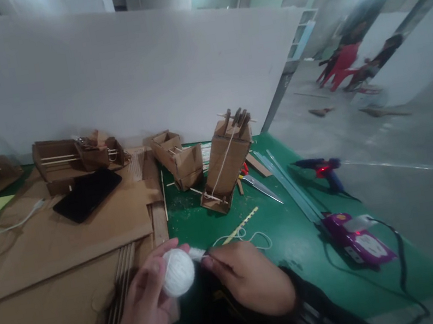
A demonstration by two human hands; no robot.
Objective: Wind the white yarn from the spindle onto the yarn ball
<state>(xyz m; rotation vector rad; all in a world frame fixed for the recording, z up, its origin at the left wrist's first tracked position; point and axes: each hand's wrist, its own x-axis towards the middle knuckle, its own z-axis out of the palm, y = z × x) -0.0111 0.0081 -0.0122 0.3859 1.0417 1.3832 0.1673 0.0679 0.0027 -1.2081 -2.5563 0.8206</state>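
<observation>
A white ball of string [178, 272] rests in my left hand [149, 295], with the fingers curled round its left side and back. Just to the right, my right hand [248, 275] is closed in a pinch on white strands that run from the ball. Beyond the knuckles, a loose loop of string [265, 239] lies on the green tabletop beside a notched yellow strip [243, 224]. A tall cardboard structure [224, 160] stands past the hands, tilted, with sticks through it and a string along its face.
Scissors [262, 187], clear glue sticks [289, 186], a blue glue gun [326, 171] and a purple power strip [358, 240] lie to the right. Cardboard sheets [49, 256], a black phone [88, 195] and cardboard boxes [56, 161] occupy the left. A white partition [123, 78] stands behind; people are in the distance.
</observation>
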